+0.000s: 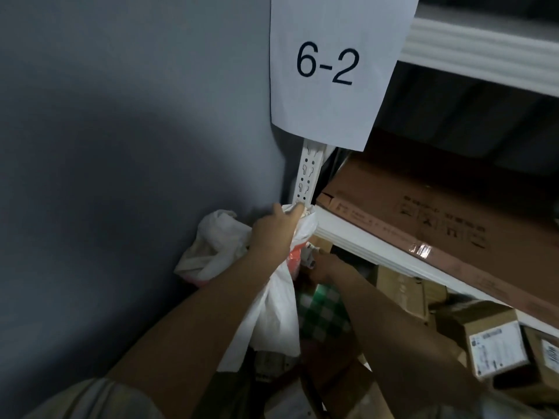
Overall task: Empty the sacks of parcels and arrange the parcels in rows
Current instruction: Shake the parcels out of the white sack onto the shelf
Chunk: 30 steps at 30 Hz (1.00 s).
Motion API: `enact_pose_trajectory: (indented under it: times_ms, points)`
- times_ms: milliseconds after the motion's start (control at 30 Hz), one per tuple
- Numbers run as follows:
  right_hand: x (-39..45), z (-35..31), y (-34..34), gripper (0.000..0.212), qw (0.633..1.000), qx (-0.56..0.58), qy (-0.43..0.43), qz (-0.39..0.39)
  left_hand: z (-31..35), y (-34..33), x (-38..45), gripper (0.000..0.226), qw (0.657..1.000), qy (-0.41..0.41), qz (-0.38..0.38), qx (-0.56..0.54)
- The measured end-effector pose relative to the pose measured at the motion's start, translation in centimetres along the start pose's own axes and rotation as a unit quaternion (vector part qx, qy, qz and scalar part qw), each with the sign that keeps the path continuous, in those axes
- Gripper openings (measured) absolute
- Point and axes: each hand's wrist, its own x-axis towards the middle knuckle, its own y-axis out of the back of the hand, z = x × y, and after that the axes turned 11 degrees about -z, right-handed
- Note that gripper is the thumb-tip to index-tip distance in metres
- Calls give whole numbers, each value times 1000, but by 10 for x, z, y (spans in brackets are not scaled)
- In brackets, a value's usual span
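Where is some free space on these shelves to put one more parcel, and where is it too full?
Free room shows only on the upper shelf, in the dark gap above the long flat carton, under the top beam. Below the white shelf edge it is crowded: cardboard boxes, a checkered parcel, both hands and the white sack fill the corner.

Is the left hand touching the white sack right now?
Touching. In the head view the left hand has its fingers curled round the top of the white sack, holding it up beside the shelf post.
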Motion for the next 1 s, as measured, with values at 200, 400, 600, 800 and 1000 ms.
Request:
enact_pose_trajectory:
  times_ms: [200,400,600,800,1000]
  points:
    - [30,-1,-14,94,987,-158,-9,19,-4,-5,24,78,1000,5,-5,1]
    - [45,-4,-18,42,987,-158,-3,34,-10,-9,37,73,1000,25,13,-6]
    - [36,-2,0,63,990,-141,-24,16,-10,-12,40,73,999,29,33,-11]
    - [43,17,-33,100,980,-186,-63,-22,-7,-8,41,74,999,27,22,-1]
    - [34,19,-38,84,980,-164,-106,-21,-6,-5,39,75,999,20,30,-2]
